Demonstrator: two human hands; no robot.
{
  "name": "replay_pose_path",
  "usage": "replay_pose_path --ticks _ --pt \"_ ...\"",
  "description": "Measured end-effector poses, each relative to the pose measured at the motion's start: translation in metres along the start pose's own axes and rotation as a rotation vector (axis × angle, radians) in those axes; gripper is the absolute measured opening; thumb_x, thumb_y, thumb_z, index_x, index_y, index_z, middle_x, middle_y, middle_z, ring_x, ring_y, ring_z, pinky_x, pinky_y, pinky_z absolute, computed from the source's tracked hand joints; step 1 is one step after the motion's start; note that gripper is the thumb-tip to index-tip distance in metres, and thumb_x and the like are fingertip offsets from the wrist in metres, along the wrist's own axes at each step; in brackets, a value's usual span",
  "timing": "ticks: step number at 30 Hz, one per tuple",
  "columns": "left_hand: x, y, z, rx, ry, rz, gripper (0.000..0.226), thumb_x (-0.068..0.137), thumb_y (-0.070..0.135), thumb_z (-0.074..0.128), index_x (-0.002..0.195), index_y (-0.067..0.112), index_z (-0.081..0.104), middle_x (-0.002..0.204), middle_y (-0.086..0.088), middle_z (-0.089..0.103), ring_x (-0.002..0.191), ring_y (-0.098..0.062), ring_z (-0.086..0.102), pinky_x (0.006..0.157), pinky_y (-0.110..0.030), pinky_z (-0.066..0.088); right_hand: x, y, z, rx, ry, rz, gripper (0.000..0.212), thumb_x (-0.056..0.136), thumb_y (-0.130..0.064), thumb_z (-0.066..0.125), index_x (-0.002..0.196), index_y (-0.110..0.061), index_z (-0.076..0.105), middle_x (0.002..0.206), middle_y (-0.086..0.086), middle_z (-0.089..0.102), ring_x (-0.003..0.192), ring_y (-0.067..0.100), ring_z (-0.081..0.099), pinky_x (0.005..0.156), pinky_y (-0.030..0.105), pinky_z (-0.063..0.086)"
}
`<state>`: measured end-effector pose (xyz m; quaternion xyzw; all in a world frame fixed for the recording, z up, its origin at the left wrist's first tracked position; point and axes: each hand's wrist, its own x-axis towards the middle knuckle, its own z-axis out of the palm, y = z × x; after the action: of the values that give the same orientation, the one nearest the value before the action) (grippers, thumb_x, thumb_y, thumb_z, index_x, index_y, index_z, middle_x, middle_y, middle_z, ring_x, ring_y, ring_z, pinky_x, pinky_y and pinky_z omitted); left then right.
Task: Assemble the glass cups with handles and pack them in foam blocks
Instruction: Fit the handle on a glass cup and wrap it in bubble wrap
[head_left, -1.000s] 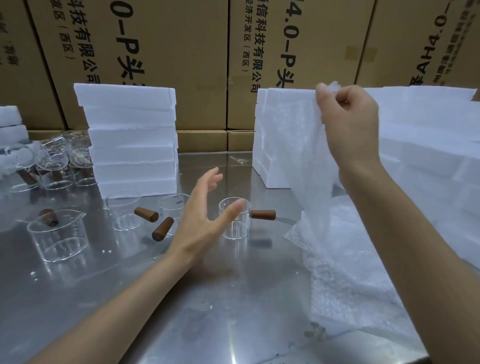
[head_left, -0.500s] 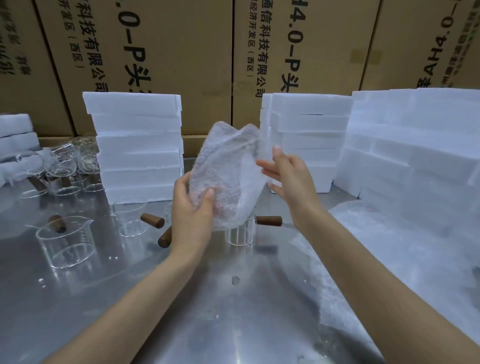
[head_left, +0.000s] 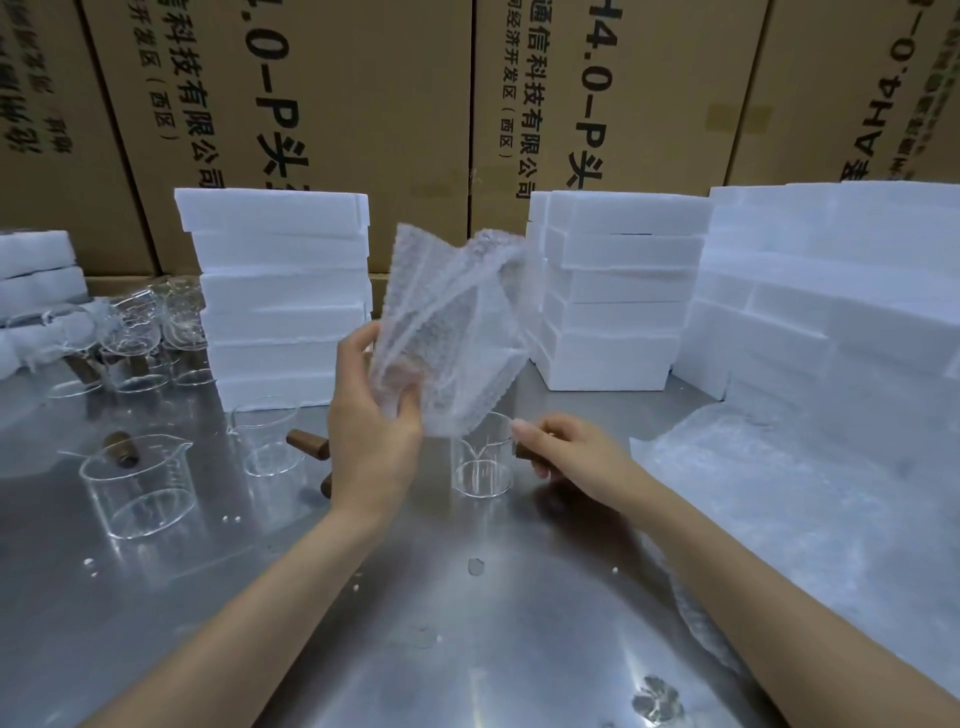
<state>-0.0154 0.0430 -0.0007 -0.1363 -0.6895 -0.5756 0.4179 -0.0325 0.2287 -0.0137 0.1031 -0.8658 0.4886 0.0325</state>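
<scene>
head view:
left hand (head_left: 371, 434): raised above the steel table (head_left: 467, 649), thumb and fingers pinching a bubble-wrap bag (head_left: 449, 332) by its lower edge; bag held upright, mouth seemingly upward and slack, probably kept ready to take a cup.
right hand (head_left: 563, 449): low at table level, fingers curled around the brown wooden handle (head_left: 522, 451) of the nearest glass cup (head_left: 480, 460); only the handle's cup-side end visible past the fingers.
glass cup: upright on the table, directly below the bag's bottom corner, handle pointing right; looks already assembled.
reason for grip: handle gives a hold clear of the glass; likely lift and slide into the bag next, judged only.
task stage: wrapping one cup; foam packing not yet begun for it.
other cups: large spouted beaker (head_left: 137, 480) at left with a handle behind it; smaller cup (head_left: 267, 434) beside the left wrist, brown handle (head_left: 309, 444) just next to it; cluster of more glassware (head_left: 130, 338) far left, blurred.
foam blocks: stack (head_left: 280, 291) behind the left hand, second stack (head_left: 618, 286) behind the bag, larger pile (head_left: 831, 280) at right, more (head_left: 36, 270) at far left.
bubble-wrap sheets (head_left: 789, 493): flat pile on the table by the right forearm.
cartons (head_left: 311, 104): wall of printed cardboard at the back.
obstacles: neighbouring cup and loose handle close to the left wrist; foam stack near behind the bag; white crumbs on the table.
</scene>
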Motion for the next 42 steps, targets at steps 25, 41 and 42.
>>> replay_pose_path --ticks 25,41,42 --pt "-0.021 -0.011 0.004 0.891 -0.531 0.594 0.087 0.053 0.007 0.054 0.137 0.029 0.048 0.116 -0.005 0.031 0.115 -0.026 0.030 0.100 -0.044 0.019 0.001 -0.001 -0.029 1.136 0.468 0.087 0.020 0.096 -0.030 0.052 0.087 -0.013 0.056 0.072 -0.001 0.058 0.061 0.009 0.068 0.049 0.020 0.051" --pt "-0.039 0.003 0.018 0.912 -0.816 0.136 0.090 0.056 0.097 0.007 0.057 0.014 0.042 0.065 0.002 0.051 0.062 -0.014 0.046 0.057 -0.035 0.036 -0.007 -0.013 -0.017 1.077 0.316 0.064 0.019 0.095 -0.027 0.051 0.079 -0.016 0.053 0.064 -0.003 0.055 0.052 0.007 0.050 0.052 0.019 0.046" --pt "-0.041 0.002 0.019 0.937 -0.847 0.098 0.088 0.053 0.099 0.009 0.061 0.018 0.042 0.071 0.005 0.048 0.068 -0.014 0.044 0.059 -0.035 0.034 -0.007 -0.014 -0.017 1.070 0.304 0.054 0.019 0.095 -0.026 0.052 0.078 -0.017 0.052 0.062 -0.003 0.055 0.051 0.007 0.051 0.051 0.019 0.046"
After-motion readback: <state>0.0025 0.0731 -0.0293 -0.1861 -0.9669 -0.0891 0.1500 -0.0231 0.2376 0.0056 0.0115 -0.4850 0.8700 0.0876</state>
